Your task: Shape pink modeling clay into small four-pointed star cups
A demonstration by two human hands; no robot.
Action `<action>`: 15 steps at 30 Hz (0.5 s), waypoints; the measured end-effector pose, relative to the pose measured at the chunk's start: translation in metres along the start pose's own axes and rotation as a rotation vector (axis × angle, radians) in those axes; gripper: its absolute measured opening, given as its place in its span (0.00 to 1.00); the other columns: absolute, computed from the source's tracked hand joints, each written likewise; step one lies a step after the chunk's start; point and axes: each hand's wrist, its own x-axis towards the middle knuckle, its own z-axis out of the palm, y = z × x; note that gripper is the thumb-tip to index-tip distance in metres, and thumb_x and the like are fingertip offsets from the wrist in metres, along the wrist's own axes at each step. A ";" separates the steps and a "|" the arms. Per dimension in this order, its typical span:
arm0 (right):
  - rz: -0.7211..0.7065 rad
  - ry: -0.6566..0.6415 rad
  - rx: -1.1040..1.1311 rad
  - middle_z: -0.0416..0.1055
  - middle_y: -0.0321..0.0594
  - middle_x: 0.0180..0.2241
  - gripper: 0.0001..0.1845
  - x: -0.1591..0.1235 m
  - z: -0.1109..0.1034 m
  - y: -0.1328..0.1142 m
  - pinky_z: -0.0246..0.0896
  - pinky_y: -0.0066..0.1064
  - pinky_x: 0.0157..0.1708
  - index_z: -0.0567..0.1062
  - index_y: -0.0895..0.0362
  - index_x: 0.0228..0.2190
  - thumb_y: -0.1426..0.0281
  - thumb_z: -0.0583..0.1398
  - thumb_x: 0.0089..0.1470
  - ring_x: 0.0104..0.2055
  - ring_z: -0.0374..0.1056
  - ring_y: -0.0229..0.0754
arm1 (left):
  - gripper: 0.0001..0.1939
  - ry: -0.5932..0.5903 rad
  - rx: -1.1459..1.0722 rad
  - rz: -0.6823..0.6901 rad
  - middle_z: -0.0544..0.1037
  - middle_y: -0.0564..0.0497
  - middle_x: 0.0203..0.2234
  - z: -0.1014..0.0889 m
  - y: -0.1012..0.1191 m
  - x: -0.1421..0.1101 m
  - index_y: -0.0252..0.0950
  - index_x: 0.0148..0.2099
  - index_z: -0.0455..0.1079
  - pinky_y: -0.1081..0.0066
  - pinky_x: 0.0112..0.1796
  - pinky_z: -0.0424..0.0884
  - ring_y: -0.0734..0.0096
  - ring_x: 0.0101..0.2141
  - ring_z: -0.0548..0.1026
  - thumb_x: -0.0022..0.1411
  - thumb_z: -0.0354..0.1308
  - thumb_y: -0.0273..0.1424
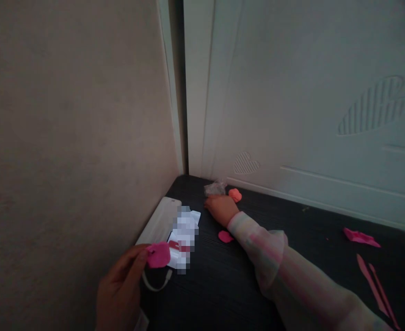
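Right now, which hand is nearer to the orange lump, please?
Right: the right hand is beside the orange lump; the left hand is well to its left, nearer the camera.

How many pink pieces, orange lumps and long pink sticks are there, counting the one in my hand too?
Pink pieces: 3 (the held piece in your left hand, a flat piece and a crumpled piece)
Orange lump: 1
Long pink sticks: 2 (a wide stick and a thin stick)
Total: 6 in view
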 end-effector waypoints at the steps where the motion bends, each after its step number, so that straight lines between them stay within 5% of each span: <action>1: 0.002 0.003 -0.008 0.70 0.48 0.35 0.14 0.000 0.000 -0.001 0.59 0.35 0.35 0.73 0.59 0.34 0.70 0.48 0.53 0.39 0.66 0.47 | 0.10 -0.021 -0.022 -0.019 0.76 0.52 0.26 0.000 0.000 -0.001 0.38 0.29 0.71 0.73 0.31 0.71 0.68 0.30 0.74 0.50 0.53 0.38; 10: 0.032 0.017 -0.049 0.69 0.49 0.38 0.14 -0.002 -0.001 -0.005 0.60 0.32 0.32 0.69 0.61 0.37 0.69 0.48 0.53 0.38 0.67 0.46 | 0.12 -0.013 -0.059 -0.118 0.76 0.50 0.30 -0.003 -0.002 -0.003 0.37 0.33 0.71 0.71 0.33 0.70 0.67 0.32 0.73 0.50 0.53 0.39; 15: 0.055 0.008 -0.038 0.71 0.48 0.36 0.15 -0.003 0.000 0.000 0.59 0.33 0.34 0.71 0.59 0.35 0.68 0.48 0.53 0.37 0.67 0.46 | 0.11 -0.006 -0.077 -0.110 0.76 0.51 0.24 -0.004 0.004 -0.002 0.36 0.28 0.71 0.74 0.29 0.71 0.68 0.28 0.74 0.46 0.56 0.38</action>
